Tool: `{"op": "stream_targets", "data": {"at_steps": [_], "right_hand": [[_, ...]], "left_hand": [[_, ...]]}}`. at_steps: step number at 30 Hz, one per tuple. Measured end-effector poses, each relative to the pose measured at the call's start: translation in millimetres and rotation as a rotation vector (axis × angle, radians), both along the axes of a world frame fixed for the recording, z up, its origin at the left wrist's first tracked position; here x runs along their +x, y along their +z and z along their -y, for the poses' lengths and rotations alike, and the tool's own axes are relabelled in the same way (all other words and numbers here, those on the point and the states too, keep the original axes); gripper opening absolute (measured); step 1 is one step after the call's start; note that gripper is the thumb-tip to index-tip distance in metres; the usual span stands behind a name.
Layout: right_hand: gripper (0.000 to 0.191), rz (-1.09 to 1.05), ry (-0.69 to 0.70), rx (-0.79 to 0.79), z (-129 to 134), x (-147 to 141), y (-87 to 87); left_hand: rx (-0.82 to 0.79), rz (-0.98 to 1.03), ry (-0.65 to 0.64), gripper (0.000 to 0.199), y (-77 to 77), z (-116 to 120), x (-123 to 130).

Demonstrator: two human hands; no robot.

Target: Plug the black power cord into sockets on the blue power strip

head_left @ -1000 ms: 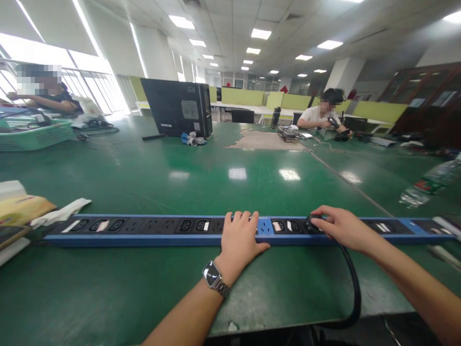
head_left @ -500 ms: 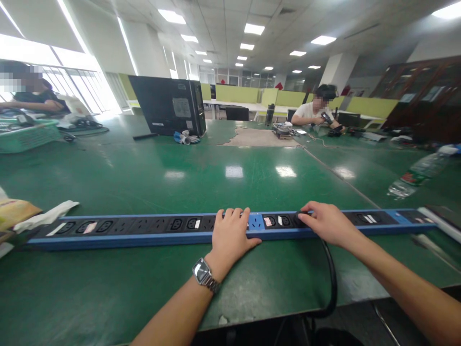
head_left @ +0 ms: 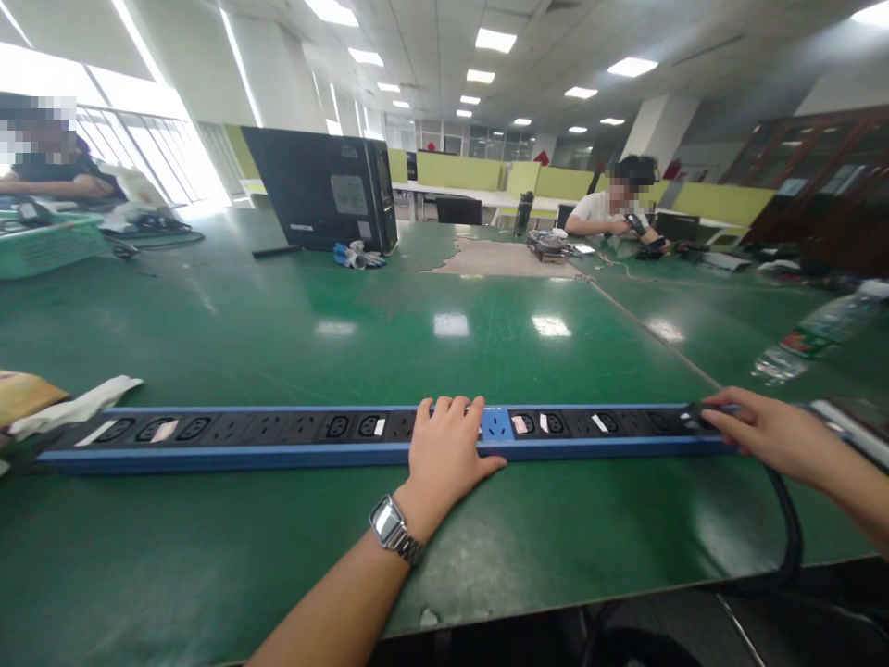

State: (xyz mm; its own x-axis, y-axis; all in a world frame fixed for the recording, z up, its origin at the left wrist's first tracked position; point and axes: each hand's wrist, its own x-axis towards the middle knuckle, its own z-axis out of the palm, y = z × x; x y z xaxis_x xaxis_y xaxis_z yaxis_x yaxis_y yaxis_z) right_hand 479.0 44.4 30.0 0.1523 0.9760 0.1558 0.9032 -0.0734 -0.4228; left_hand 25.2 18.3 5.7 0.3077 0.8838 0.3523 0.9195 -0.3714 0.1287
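A long power strip [head_left: 278,459] with a blue frame and rows of black sockets lies across the green table. My left hand [head_left: 450,445] rests over its middle beside a blue socket [head_left: 496,425], fingers across the top and thumb along the near side, gripping it. Near the right end of the strip, my right hand [head_left: 770,431] pinches a black power plug [head_left: 691,418] just above the sockets. Whether its prongs touch a socket I cannot tell. From that hand a thick black cable [head_left: 792,519] hangs down past the table's front edge.
At the back stands a black computer case [head_left: 326,190] with gloves [head_left: 359,255] by it. A plastic bottle [head_left: 820,333] lies right; a green basket [head_left: 48,245] sits left. Two other people are at the table. Packaging [head_left: 31,398] touches the strip's left end.
My right hand has moved right along the strip with the plug, from near the middle-right sockets towards the right end. The cable swung along with it. My left hand has stayed put.
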Motion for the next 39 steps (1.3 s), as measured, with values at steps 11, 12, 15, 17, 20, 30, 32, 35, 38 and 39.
{"op": "stream_targets", "data": {"at_steps": [11, 12, 15, 17, 20, 30, 32, 35, 38, 39], "right_hand": [[0.014, 0.211, -0.018, 0.211, 4.1, -35.3, 35.9], [0.015, 0.210, -0.110, 0.257, 10.0, -51.4, 49.6], [0.026, 0.086, -0.103, 0.165, 26.8, -122.3, 80.1], [0.031, -0.080, 0.123, -0.055, 31.6, -177.5, 84.0], [0.029, -0.152, 0.301, -0.123, 25.9, -247.8, 68.9], [0.034, -0.605, 0.653, -0.114, 21.7, -349.0, 48.3], [0.036, -0.586, 0.662, -0.029, 23.2, -334.4, 47.6], [0.035, -0.300, 0.413, 0.231, 17.2, -282.8, 29.1], [0.041, 0.021, 0.262, 0.393, 8.8, -221.8, -5.5], [0.044, 0.104, 0.267, 0.399, 7.2, -206.1, -17.1]], "left_hand": [[-0.006, 0.007, 0.025, 0.084, 0.2, 2.2, 0.8], [-0.008, 0.006, 0.029, 0.085, 0.7, 2.1, 1.6], [-0.016, 0.005, 0.044, 0.086, 3.3, 1.5, 4.0], [-0.040, 0.014, 0.052, 0.085, 5.6, 1.6, 3.2], [-0.085, 0.085, -0.001, 0.090, 9.5, 3.8, -6.7], [0.173, 0.450, -0.086, 0.031, 22.0, 13.3, -68.8], [0.217, 0.504, -0.021, 0.030, 20.3, 13.2, -83.4], [0.153, 0.575, 0.007, 0.035, 14.0, 15.4, -104.0], [0.082, 0.474, -0.049, 0.031, 5.8, 18.6, -114.9], [0.082, 0.442, -0.067, 0.031, 3.8, 19.3, -116.0]]}}
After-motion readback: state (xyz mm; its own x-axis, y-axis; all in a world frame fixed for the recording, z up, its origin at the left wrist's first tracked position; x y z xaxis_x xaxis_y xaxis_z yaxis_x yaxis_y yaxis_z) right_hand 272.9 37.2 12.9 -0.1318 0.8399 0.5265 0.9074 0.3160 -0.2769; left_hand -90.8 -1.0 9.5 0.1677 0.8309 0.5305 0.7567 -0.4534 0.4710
